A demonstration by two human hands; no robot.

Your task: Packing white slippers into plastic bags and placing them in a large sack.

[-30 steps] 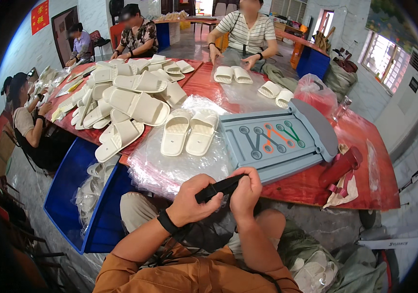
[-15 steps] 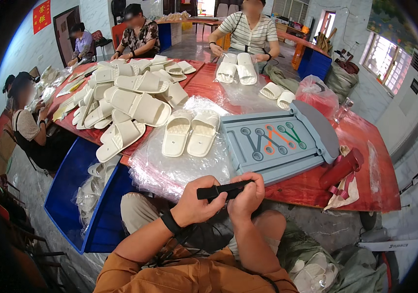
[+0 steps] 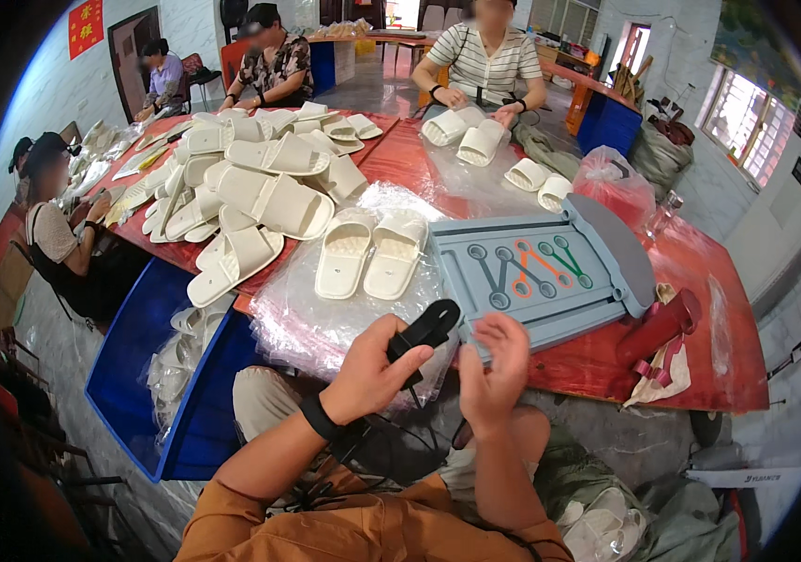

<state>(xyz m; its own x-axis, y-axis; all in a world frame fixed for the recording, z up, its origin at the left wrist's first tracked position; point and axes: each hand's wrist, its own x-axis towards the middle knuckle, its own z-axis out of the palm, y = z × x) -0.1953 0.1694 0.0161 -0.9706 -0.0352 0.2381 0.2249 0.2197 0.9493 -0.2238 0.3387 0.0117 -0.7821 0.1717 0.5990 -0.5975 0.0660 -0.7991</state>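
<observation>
My left hand (image 3: 370, 373) is closed round a black strap (image 3: 430, 326), its rounded end pointing up and to the right. A thin dark cord hangs below that hand. My right hand (image 3: 496, 373) is apart from the strap, its fingers stretched out and holding nothing, close to the front edge of a grey-blue plastic board (image 3: 475, 318) with coloured linked-circle figures. Beyond my left hand, a pair of cream slippers (image 3: 369, 255) lies side by side on a stack of clear plastic bags (image 3: 293, 323).
A large heap of cream slippers (image 3: 264, 183) covers the table's left. A blue bin (image 3: 119, 412) with bagged slippers stands below. To the right are a red bottle (image 3: 667, 328) and a red bag (image 3: 611, 192). A co-worker opposite handles a slipper pair (image 3: 482, 142).
My right hand has let go of the strap and opened, moving slightly right. In my left hand the strap now tilts upward. The co-worker opposite has shifted and tilted their slippers.
</observation>
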